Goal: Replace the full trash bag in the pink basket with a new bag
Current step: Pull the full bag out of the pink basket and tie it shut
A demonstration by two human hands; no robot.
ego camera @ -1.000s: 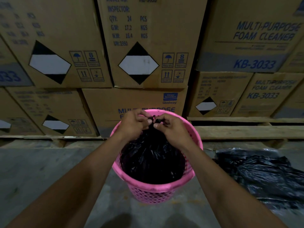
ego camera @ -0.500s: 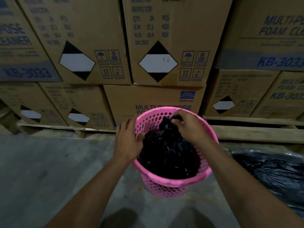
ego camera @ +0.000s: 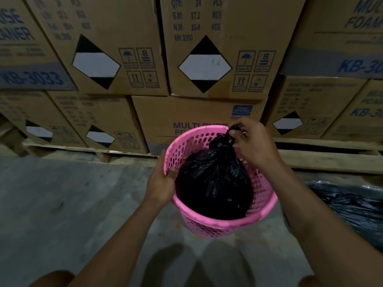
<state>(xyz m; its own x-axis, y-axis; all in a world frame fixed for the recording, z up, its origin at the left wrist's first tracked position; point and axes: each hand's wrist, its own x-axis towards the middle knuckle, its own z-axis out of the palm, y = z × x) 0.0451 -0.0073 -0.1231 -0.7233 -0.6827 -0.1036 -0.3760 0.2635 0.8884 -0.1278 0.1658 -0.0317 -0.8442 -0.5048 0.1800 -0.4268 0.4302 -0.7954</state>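
Basket (ego camera: 219, 222), pink and perforated, stands on the floor (ego camera: 62, 204) in front of the person, tipped a little toward the camera. Inside it sits the full bag (ego camera: 213, 183), black, glossy and bulging, its neck gathered into a knot (ego camera: 224, 141) that rises near the far rim.

In the head view, the only one, the right hand (ego camera: 253, 145) reaches over the far right rim and its fingers (ego camera: 236, 135) are pinched together on the knot, with a strand of plastic looped over them. That grip looks set for lifting the bag out by its tied neck. The left hand (ego camera: 160, 184) is closed on the near left rim, thumb inside and fingers wrapped round the outer wall, most likely to hold the light basket down so it does not rise with the bag. The bag is not yet out; its bulk fills the basket nearly wall to wall, so it may drag on the sides.

The floor is bare grey concrete, dim and scuffed. Just behind the basket, cartons (ego camera: 207, 59) of foam cleaner are stacked on wooden pallets (ego camera: 331, 160). At the right edge, black sheeting (ego camera: 352, 208) lies crumpled on the floor; whether it is the new bag cannot be told. The room is poorly lit.
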